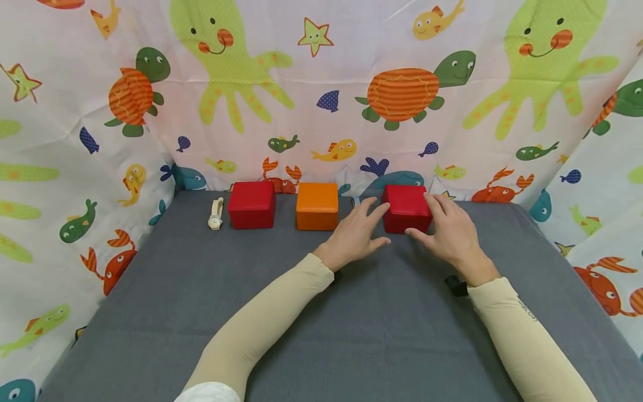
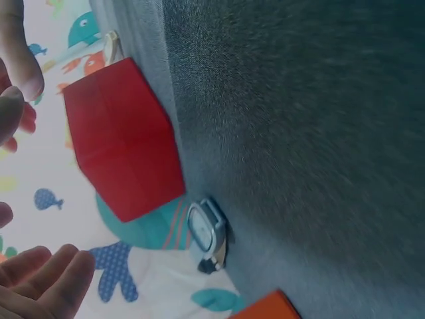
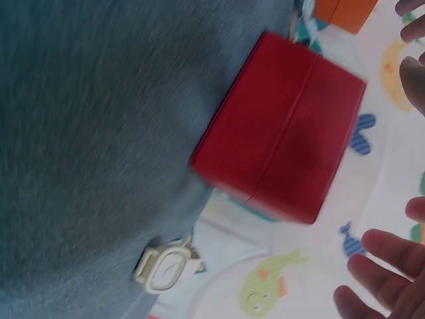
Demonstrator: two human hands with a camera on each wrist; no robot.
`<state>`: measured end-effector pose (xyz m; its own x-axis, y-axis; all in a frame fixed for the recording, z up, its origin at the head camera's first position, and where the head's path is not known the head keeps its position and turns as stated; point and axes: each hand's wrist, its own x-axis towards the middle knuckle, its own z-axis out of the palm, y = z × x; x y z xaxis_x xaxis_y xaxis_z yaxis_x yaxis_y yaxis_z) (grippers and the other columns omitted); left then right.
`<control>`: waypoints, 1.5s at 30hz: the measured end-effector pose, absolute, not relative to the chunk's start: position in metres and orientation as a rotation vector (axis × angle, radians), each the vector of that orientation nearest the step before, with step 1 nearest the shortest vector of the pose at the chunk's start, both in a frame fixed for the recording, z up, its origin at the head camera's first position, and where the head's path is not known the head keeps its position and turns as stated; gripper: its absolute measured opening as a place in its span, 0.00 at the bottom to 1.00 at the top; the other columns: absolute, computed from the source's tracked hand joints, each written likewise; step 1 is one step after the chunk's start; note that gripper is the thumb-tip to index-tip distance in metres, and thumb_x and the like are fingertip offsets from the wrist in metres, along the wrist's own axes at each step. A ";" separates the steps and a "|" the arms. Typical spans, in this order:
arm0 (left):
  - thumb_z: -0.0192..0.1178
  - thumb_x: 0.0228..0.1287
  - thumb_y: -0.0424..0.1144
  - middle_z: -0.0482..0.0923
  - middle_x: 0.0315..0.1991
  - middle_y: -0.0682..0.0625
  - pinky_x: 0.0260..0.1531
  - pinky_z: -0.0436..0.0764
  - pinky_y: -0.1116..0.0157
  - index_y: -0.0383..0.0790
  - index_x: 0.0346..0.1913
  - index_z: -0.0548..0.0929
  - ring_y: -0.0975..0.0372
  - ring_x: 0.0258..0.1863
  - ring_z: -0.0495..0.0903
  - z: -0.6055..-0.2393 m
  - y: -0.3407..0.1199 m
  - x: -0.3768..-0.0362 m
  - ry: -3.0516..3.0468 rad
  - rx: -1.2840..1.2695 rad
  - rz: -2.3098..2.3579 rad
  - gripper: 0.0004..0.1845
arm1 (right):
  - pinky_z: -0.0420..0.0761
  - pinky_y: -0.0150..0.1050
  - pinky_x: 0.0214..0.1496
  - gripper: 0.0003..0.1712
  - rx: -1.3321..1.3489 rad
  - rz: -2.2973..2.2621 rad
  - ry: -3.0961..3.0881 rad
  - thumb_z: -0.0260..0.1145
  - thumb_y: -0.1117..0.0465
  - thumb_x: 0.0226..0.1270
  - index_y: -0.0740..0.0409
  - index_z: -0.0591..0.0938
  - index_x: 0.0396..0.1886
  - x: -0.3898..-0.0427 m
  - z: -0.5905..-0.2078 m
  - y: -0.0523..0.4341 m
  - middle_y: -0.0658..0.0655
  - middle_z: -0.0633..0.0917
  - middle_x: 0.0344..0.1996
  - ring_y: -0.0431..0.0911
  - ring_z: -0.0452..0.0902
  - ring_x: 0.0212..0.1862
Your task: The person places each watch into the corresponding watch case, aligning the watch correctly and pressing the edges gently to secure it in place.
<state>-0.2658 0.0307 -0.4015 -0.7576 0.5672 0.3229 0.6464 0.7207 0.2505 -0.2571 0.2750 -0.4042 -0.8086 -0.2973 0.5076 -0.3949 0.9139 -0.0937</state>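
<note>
Three closed boxes stand in a row at the table's far edge: a red box (image 1: 251, 212), an orange box (image 1: 317, 206) and a second red box (image 1: 406, 209). My left hand (image 1: 379, 224) reaches to the left side of the second red box (image 2: 123, 146), with straight fingers (image 2: 40, 279) close to it. On the other side my right hand (image 1: 426, 218) lies over that red box's (image 3: 279, 153) top right corner, thumb at its front face; its fingers (image 3: 378, 279) look spread. Neither hand visibly grips it.
A cream watch (image 1: 216, 214) lies left of the first red box. A blue-silver watch (image 2: 209, 232) lies between the orange box (image 2: 265, 307) and the second red box. Another cream watch (image 3: 166, 266) lies beyond that box. Patterned cloth walls the grey table (image 1: 321, 324).
</note>
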 end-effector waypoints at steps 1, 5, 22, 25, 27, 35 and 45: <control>0.66 0.56 0.56 0.57 0.70 0.42 0.52 0.78 0.58 0.49 0.72 0.60 0.53 0.64 0.66 -0.402 0.034 -0.268 -2.703 -0.967 -0.527 0.43 | 0.74 0.61 0.54 0.56 0.491 0.270 -2.579 0.78 0.44 0.43 0.59 0.64 0.71 -0.259 -0.404 0.277 0.65 0.71 0.60 0.62 0.70 0.57; 0.66 0.57 0.55 0.59 0.69 0.42 0.51 0.79 0.60 0.48 0.72 0.61 0.54 0.61 0.68 -0.407 0.046 -0.277 -2.710 -0.973 -0.565 0.42 | 0.74 0.61 0.54 0.55 0.455 0.277 -2.604 0.77 0.44 0.45 0.61 0.64 0.70 -0.265 -0.405 0.284 0.66 0.72 0.60 0.62 0.70 0.57; 0.64 0.59 0.53 0.60 0.65 0.46 0.53 0.77 0.63 0.56 0.73 0.57 0.58 0.58 0.67 -0.418 0.074 -0.309 -2.886 -0.784 -0.784 0.41 | 0.72 0.66 0.53 0.59 0.246 0.461 -2.899 0.64 0.30 0.53 0.56 0.52 0.75 -0.297 -0.410 0.301 0.71 0.62 0.67 0.67 0.61 0.62; 0.65 0.59 0.52 0.62 0.64 0.46 0.53 0.77 0.63 0.56 0.73 0.57 0.57 0.56 0.69 -0.419 0.080 -0.313 -2.898 -0.735 -0.859 0.42 | 0.72 0.67 0.52 0.61 0.230 0.526 -2.946 0.63 0.28 0.52 0.55 0.50 0.76 -0.303 -0.412 0.303 0.71 0.62 0.66 0.67 0.61 0.62; 0.66 0.58 0.51 0.62 0.63 0.45 0.52 0.77 0.64 0.56 0.73 0.58 0.57 0.54 0.71 -0.419 0.085 -0.314 -2.909 -0.706 -0.894 0.42 | 0.72 0.66 0.52 0.61 0.233 0.555 -2.968 0.63 0.28 0.52 0.55 0.50 0.76 -0.305 -0.412 0.303 0.70 0.63 0.66 0.66 0.62 0.61; 0.66 0.60 0.45 0.64 0.60 0.44 0.50 0.78 0.63 0.55 0.72 0.61 0.56 0.51 0.74 -0.421 0.099 -0.319 -2.917 -0.580 -0.964 0.38 | 0.68 0.65 0.58 0.54 0.304 0.589 -3.019 0.67 0.36 0.56 0.59 0.57 0.74 -0.308 -0.414 0.302 0.68 0.65 0.66 0.64 0.62 0.62; 0.68 0.58 0.44 0.66 0.59 0.44 0.51 0.77 0.63 0.56 0.71 0.63 0.56 0.51 0.74 -0.426 0.106 -0.323 -2.910 -0.521 -1.004 0.38 | 0.67 0.65 0.60 0.52 0.262 0.646 -3.061 0.67 0.41 0.59 0.60 0.54 0.74 -0.306 -0.413 0.299 0.70 0.64 0.66 0.66 0.62 0.62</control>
<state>-0.3227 0.1057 -0.4256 -0.9442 0.3047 0.1255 0.3172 0.7375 0.5962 -0.3062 0.2995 -0.4130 -0.9861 -0.1622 0.0369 -0.1632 0.9014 -0.4011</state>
